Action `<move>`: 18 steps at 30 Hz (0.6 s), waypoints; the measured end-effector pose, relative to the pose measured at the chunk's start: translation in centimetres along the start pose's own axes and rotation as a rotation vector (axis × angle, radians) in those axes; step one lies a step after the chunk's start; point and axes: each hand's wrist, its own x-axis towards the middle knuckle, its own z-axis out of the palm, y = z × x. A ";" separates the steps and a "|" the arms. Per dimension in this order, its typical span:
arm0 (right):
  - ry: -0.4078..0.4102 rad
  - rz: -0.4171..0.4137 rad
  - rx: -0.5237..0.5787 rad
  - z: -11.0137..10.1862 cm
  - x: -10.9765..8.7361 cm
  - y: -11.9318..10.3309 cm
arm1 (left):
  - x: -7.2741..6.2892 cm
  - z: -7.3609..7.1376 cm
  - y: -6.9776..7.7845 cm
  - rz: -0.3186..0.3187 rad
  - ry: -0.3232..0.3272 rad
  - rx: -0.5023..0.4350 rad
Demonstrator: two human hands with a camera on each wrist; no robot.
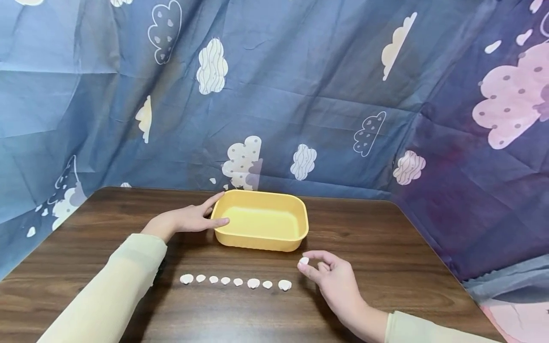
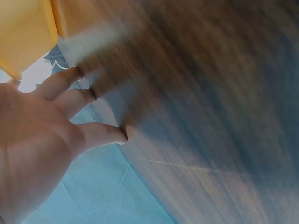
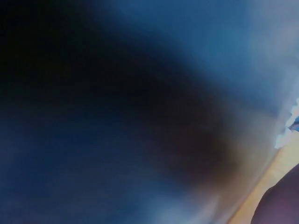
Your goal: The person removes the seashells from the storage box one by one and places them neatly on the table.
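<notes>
A yellow rectangular plastic tub [image 1: 260, 243] stands at the back middle of the wooden table. Against its left end lies my left hand [image 1: 188, 219], thumb reaching over the rim and index finger along the far left corner. The left wrist view shows the other fingers [image 2: 100, 134] extended down to the tabletop. To the right and nearer, my right hand [image 1: 339, 281] pinches a small white seashell [image 1: 303, 260] between thumb and index finger, raised above the table. Left of that hand, several white seashells [image 1: 253, 283] lie in a straight row. The right wrist view is mostly dark and blurred.
The dark wooden table [image 1: 369, 238] runs back to a blue cloud-patterned curtain [image 1: 274, 109], which also hangs along both sides. Grey and pink cloth [image 1: 514, 286] shows beyond the right table edge.
</notes>
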 end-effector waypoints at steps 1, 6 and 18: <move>0.001 0.011 -0.023 -0.2 -0.2 0.3 | 0.0 0.0 0.0 0.001 -0.002 0.001; -0.019 0.021 -0.162 -0.8 -1.1 1.6 | -0.1 0.0 0.0 0.004 -0.010 -0.009; -0.142 -0.077 -0.423 -1.0 -0.6 2.0 | -0.3 -0.1 0.2 0.016 -0.016 -0.022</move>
